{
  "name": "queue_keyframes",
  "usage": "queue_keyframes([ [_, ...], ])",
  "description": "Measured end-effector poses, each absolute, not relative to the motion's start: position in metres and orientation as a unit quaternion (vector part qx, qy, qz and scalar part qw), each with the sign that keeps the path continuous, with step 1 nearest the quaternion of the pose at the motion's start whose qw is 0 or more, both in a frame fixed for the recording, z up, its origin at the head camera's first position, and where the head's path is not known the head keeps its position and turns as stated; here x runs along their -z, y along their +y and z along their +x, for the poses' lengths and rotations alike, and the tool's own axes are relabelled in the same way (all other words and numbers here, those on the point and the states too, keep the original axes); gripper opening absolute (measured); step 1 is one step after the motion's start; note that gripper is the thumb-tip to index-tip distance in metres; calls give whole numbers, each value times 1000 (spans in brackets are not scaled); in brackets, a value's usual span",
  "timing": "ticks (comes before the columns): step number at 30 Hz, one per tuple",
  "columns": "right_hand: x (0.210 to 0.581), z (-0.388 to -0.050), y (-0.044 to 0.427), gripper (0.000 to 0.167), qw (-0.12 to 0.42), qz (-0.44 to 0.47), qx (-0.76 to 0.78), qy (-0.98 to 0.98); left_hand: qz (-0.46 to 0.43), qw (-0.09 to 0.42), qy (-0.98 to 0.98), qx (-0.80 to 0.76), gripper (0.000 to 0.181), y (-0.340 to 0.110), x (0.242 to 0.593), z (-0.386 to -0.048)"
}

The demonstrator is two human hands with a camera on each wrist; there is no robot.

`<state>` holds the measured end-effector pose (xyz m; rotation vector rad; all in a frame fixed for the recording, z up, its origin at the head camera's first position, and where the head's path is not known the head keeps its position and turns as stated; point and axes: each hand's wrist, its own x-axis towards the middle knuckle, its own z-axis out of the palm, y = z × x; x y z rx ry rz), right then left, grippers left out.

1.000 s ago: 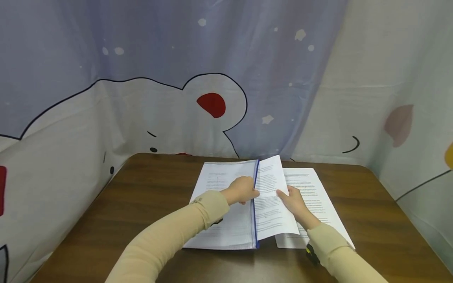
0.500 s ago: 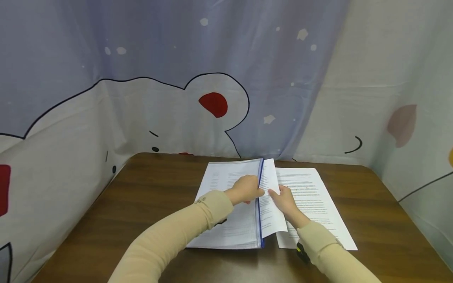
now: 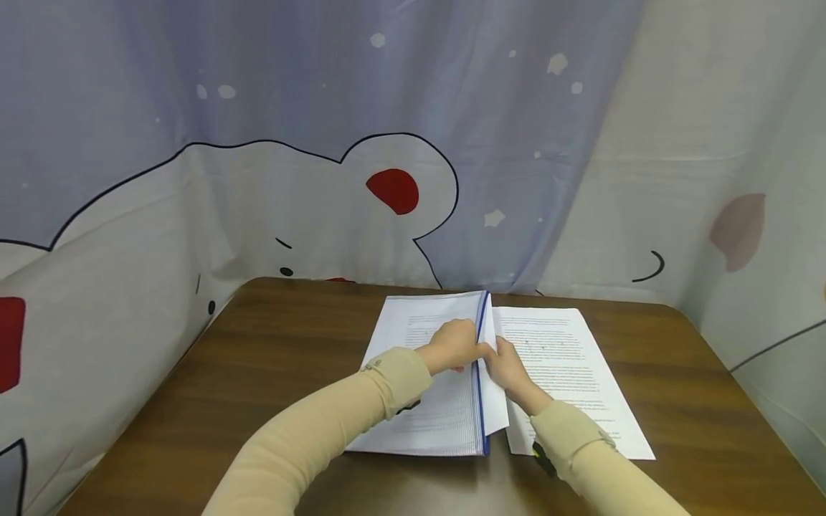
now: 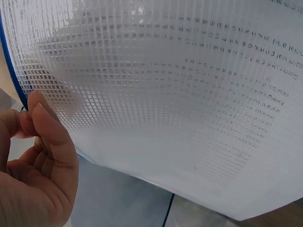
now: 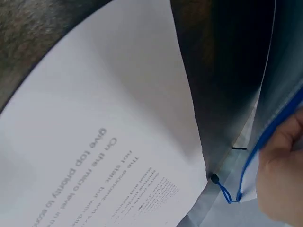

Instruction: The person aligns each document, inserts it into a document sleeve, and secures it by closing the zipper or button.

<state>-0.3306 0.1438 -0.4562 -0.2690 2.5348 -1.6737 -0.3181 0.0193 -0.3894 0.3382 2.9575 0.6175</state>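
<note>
A clear mesh zip document pouch (image 3: 413,423) with a blue zipper edge (image 3: 482,416) is held over the table, printed paper showing through it. My left hand (image 3: 455,344) pinches the pouch by that edge; in the left wrist view its thumb and fingers (image 4: 45,123) meet at the blue strip. With my right hand (image 3: 510,369) I grip a white sheet (image 3: 495,412) that lies mostly within the pouch, a narrow strip sticking out past the zipper. The two hands nearly touch. In the right wrist view the fingers (image 5: 279,146) lie against the blue edge.
More printed paper (image 3: 574,373) lies flat on the brown wooden table (image 3: 277,344), right of the pouch. A blue cord pull (image 5: 225,189) hangs at the zipper's end. Behind the table hangs a patterned curtain (image 3: 310,215).
My right hand has moved left toward the left hand, and the sheet has slid further into the pouch. The left hand keeps its pinch on the pouch's edge.
</note>
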Motion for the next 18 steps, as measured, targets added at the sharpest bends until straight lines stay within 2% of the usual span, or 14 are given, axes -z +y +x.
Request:
queue_keyframes([
  [5,453,-330,146,34,98,-100,550,823,96,54,971,-214,40,19,388,-319],
  [13,455,-333,150,48,201,-111,603,764,93,58,967,-231,29,19,393,-319],
  [15,457,-334,149,51,205,-102,611,758,91,54,967,-233,31,18,393,-319],
  [18,461,-334,145,54,180,-89,607,769,90,53,966,-236,37,16,392,-319],
])
